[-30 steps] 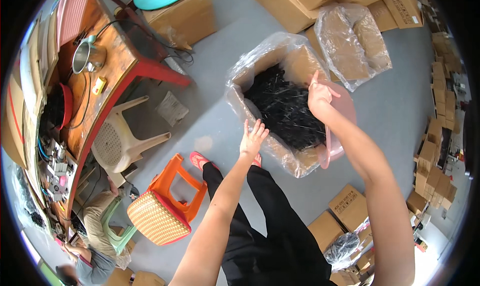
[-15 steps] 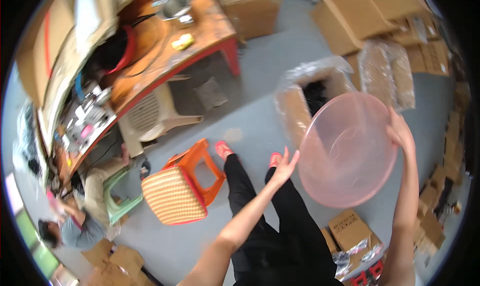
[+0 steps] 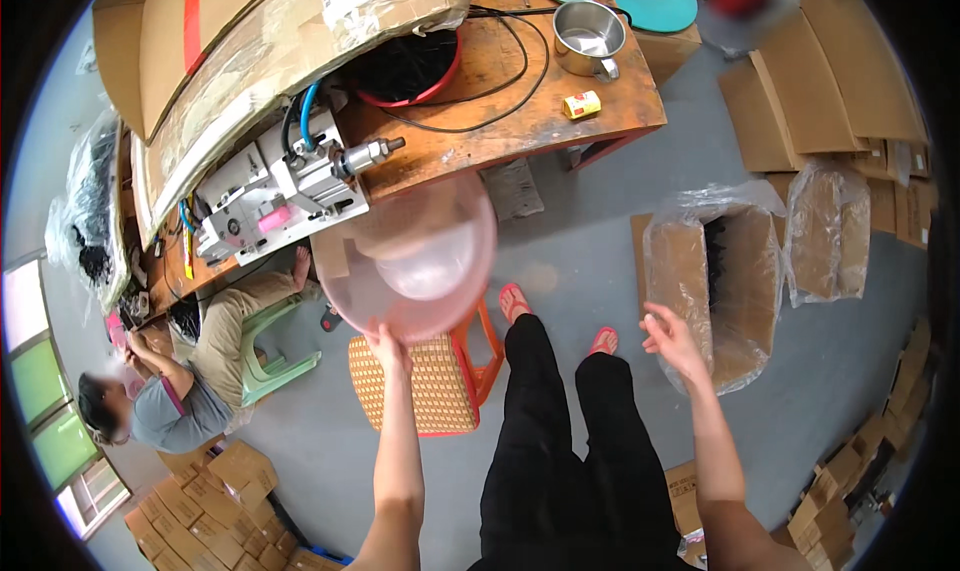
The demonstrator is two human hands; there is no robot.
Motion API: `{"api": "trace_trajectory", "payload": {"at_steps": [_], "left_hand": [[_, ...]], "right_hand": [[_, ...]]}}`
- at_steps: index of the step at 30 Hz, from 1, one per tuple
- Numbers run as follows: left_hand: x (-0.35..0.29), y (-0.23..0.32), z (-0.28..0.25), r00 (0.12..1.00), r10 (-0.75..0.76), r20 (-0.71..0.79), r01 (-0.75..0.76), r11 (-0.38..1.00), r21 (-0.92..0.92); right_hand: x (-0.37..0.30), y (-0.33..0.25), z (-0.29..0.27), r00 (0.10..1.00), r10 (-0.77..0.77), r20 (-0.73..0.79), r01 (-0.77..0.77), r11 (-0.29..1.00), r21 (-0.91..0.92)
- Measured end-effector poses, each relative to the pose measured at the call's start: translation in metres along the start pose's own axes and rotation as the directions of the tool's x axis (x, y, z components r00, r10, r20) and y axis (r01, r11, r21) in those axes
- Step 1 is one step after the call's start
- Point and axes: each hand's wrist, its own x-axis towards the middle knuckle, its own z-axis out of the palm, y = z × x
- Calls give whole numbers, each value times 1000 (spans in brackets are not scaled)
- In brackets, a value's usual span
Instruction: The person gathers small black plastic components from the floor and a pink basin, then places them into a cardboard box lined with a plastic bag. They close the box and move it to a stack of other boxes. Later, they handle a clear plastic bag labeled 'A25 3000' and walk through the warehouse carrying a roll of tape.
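Wooden workbench [image 3: 626, 101] | your left hand [image 3: 390, 352] grips pink basin [image 3: 415, 263] beside it, contact unclear | right hand [image 3: 675, 344] empty, half-open | apparent holding step; next calls for firm grip

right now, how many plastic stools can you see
2: an orange-framed, yellow-checked stool, partly hidden by the translucent pink basin, and a pale green stool by the seated co-worker. Others may be hidden.

A grey floor [image 3: 590, 261] carries a worn wooden table [image 3: 625, 106] and pale green stool [image 3: 283, 378], with green-paned windows [image 3: 38, 383] at left.
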Motion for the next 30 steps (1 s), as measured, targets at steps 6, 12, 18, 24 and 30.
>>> {"api": "trace_trajectory", "payload": {"at_steps": [6, 12, 18, 24, 30], "left_hand": [[122, -23, 44, 992, -27, 124, 31, 999, -25], [15, -18, 63, 970, -141, 200, 45, 905, 423], [-165, -128, 87, 812, -417, 408, -98, 592, 800], [-275, -227, 115, 590, -643, 489, -405, 288, 868], [-275, -225, 98, 704, -610, 363, -351, 145, 925]], "right_hand": [[2, 108, -35, 933, 25, -359, -8, 999, 49], [29, 207, -140, 654, -145, -743, -62, 968, -243], [234, 303, -214, 712, -277, -645, -228, 778, -586], [289, 343, -197, 994, -104, 32, 36, 33, -999], [169, 389, -253, 994, 107, -29, -86, 583, -808]]}}
